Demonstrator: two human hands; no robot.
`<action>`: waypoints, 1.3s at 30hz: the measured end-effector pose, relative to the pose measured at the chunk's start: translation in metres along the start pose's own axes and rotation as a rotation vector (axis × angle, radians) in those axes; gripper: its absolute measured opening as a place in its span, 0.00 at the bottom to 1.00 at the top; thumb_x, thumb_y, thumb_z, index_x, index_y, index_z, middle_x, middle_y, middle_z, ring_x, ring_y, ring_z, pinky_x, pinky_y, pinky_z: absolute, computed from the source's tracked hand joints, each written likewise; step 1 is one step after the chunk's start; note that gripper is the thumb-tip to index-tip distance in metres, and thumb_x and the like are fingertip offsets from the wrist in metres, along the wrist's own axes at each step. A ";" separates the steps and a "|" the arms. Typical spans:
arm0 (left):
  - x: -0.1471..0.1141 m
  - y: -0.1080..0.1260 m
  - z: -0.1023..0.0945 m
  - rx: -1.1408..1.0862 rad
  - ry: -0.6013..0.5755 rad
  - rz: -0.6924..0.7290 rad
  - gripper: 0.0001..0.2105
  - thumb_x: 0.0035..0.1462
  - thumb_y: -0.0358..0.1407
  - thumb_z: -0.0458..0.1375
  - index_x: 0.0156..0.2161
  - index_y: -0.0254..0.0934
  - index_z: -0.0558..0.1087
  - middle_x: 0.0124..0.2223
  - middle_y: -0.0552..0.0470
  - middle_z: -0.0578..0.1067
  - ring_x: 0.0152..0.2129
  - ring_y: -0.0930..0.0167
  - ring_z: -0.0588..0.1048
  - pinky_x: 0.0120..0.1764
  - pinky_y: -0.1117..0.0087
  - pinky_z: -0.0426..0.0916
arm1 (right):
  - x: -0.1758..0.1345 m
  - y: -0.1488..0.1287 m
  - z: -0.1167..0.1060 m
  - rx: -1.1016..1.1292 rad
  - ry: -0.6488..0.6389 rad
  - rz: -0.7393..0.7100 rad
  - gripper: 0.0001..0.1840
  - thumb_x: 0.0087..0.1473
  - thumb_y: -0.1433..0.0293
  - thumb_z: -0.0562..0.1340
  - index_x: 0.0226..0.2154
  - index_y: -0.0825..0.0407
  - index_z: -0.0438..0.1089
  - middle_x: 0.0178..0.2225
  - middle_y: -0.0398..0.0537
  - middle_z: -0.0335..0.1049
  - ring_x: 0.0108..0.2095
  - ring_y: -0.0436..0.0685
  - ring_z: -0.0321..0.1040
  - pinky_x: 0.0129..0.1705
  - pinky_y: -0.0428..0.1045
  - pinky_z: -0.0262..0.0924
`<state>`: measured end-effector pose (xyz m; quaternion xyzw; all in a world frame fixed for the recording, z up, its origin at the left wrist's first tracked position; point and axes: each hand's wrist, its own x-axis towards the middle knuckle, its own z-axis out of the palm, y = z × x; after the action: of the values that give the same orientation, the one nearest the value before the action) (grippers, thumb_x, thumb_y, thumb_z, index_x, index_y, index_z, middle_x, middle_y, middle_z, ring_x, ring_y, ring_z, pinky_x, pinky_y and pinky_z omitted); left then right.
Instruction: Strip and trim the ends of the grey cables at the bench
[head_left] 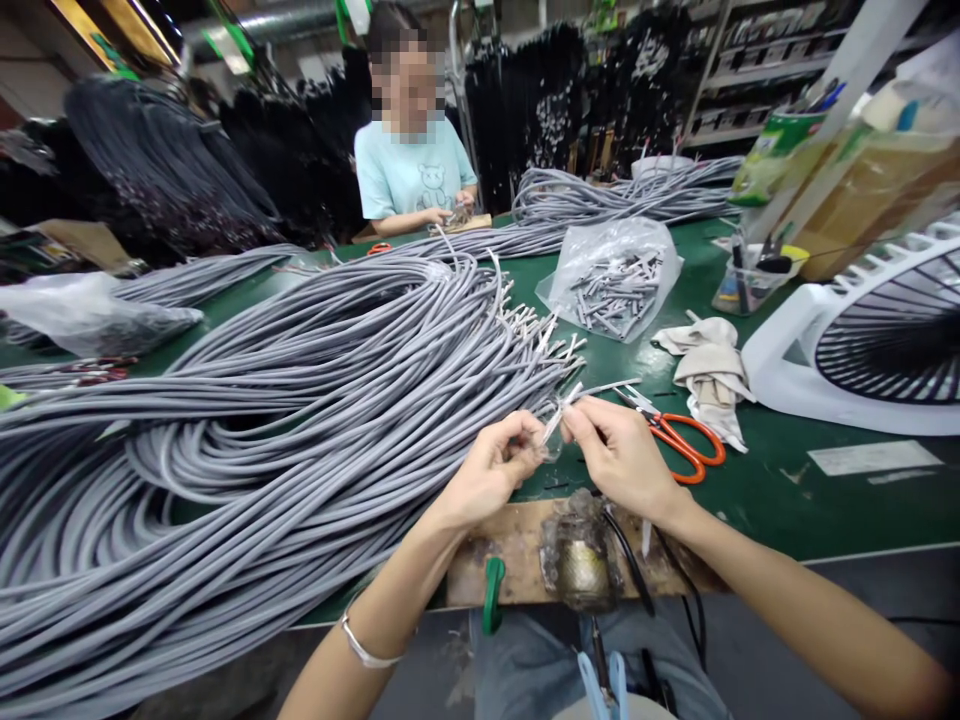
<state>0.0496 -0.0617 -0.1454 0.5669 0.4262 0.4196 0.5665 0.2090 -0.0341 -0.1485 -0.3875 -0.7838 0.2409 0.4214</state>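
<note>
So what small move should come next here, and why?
Probably the right hand gently parting the pale strands while the left hand steadies them: both hands pinch there, and the strands look bunched. The scissors lie on the table, out of either grip.

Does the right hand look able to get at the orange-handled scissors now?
Probably yes: the scissors lie close beside the right hand, largely uncovered, though it appears busy pinching pale strands.

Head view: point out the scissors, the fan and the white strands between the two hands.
White strands (553, 425): head view, on their visible middle.
Scissors (667, 421): head view, on the orange handles.
Fan (904, 330): head view, on the front grille.
</note>
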 end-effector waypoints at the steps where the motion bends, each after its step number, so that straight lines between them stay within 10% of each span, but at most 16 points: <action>1: -0.001 -0.001 0.001 -0.046 -0.008 0.017 0.11 0.50 0.36 0.58 0.24 0.35 0.61 0.22 0.59 0.55 0.17 0.80 0.54 0.19 0.78 0.48 | 0.002 0.003 -0.004 0.026 0.031 0.013 0.17 0.58 0.69 0.50 0.18 0.52 0.56 0.19 0.41 0.57 0.22 0.48 0.54 0.27 0.45 0.49; 7: -0.004 -0.004 0.003 -0.222 0.028 0.096 0.18 0.50 0.37 0.59 0.21 0.35 0.52 0.24 0.60 0.56 0.12 0.84 0.59 0.13 0.81 0.49 | 0.019 0.024 -0.033 0.533 0.534 0.321 0.19 0.54 0.56 0.53 0.20 0.49 0.50 0.17 0.34 0.39 0.14 0.44 0.34 0.14 0.43 0.32; 14: -0.003 0.002 0.005 -0.171 0.191 0.126 0.19 0.48 0.34 0.61 0.25 0.38 0.50 0.24 0.62 0.61 0.12 0.80 0.68 0.11 0.82 0.58 | 0.003 0.003 0.004 0.292 -0.012 0.260 0.16 0.42 0.59 0.65 0.23 0.55 0.67 0.16 0.34 0.41 0.18 0.44 0.39 0.19 0.44 0.38; 26: -0.003 0.001 0.009 0.194 0.332 0.112 0.10 0.53 0.38 0.56 0.28 0.31 0.70 0.19 0.57 0.64 0.15 0.80 0.61 0.18 0.79 0.57 | -0.002 0.000 0.009 0.255 0.153 0.131 0.09 0.48 0.69 0.59 0.22 0.56 0.71 0.17 0.40 0.57 0.19 0.46 0.48 0.21 0.44 0.46; 39: -0.005 0.004 0.003 -0.207 0.216 -0.004 0.15 0.52 0.44 0.57 0.31 0.29 0.70 0.21 0.58 0.61 0.10 0.85 0.54 0.13 0.80 0.43 | 0.004 0.006 -0.001 0.594 0.452 0.335 0.11 0.53 0.63 0.54 0.24 0.52 0.63 0.15 0.34 0.45 0.15 0.45 0.41 0.16 0.43 0.39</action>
<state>0.0516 -0.0671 -0.1416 0.4562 0.4403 0.5187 0.5736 0.2112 -0.0271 -0.1504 -0.4143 -0.4938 0.4309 0.6315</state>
